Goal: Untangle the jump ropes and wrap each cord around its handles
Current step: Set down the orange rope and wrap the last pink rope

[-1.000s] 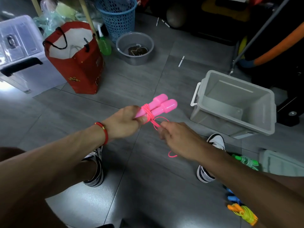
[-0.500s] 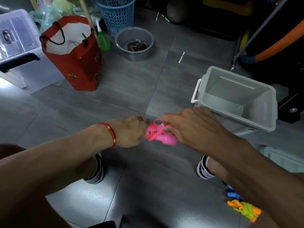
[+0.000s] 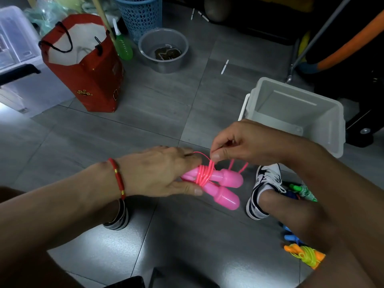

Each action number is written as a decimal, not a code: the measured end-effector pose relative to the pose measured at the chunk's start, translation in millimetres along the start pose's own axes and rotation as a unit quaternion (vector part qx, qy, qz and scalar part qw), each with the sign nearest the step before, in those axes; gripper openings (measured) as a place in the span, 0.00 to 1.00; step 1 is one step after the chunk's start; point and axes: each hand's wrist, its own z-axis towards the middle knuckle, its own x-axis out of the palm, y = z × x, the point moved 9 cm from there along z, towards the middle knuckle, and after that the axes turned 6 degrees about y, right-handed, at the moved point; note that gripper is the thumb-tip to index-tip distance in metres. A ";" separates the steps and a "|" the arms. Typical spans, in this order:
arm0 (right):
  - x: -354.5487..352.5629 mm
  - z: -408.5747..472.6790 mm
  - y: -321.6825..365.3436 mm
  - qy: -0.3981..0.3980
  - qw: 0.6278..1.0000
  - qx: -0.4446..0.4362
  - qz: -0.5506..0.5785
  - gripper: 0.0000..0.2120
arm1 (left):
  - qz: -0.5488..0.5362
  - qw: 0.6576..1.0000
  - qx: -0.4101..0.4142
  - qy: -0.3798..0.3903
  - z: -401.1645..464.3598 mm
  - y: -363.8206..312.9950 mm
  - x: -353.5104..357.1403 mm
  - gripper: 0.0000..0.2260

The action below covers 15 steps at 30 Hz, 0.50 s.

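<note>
**Loose tail end threatens the pink wrap**

Risk sits at the cord itself. The left hand (image 3: pixel 158 173) grips the two pink handles (image 3: pixel 220 187) side by side above the floor, thumb underneath, while the right hand (image 3: pixel 247 144) pinches the pink cord (image 3: pixel 204 173) just above the coils bound round the handles' narrow necks. A short loop of cord hangs free behind the handles. If the pinch slackens before that end is tucked, the springy coils could unwind; if the left hold eases, the handles may splay and loosen the turns.

Nothing blocks the hands. By the right shoe (image 3: pixel 264 190) lie other bundled ropes: an orange-handled rope with yellow-green cord (image 3: pixel 305 255), blue handles (image 3: pixel 291 238) and a green rope (image 3: pixel 305 191). Farther off stand a grey bin (image 3: pixel 336 125), a red paper bag (image 3: pixel 97 80), a grey basin (image 3: pixel 164 65) and a blue basket (image 3: pixel 141 15).
</note>
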 end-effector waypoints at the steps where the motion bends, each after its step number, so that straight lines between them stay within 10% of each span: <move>1: 1.5 1.0 -1.8 0.011 0.999 -0.007 0.038 0.05 | -0.032 0.999 0.021 -0.005 -0.4 -5.4 -4.0 0.11; 6: 12.3 2.3 -13.8 0.024 0.964 -0.053 0.260 0.05 | -0.248 0.968 0.000 -0.043 -8.7 1.0 -16.9 0.13; 9: 30.2 5.5 -19.2 -0.021 0.939 -0.065 0.337 0.06 | -0.539 0.832 -0.092 -0.099 -9.8 27.2 -8.8 0.17; 15: 44.3 11.4 -2.7 -0.095 0.966 -0.019 0.239 0.13 | -0.567 0.774 -0.212 -0.186 -13.4 74.0 8.2 0.23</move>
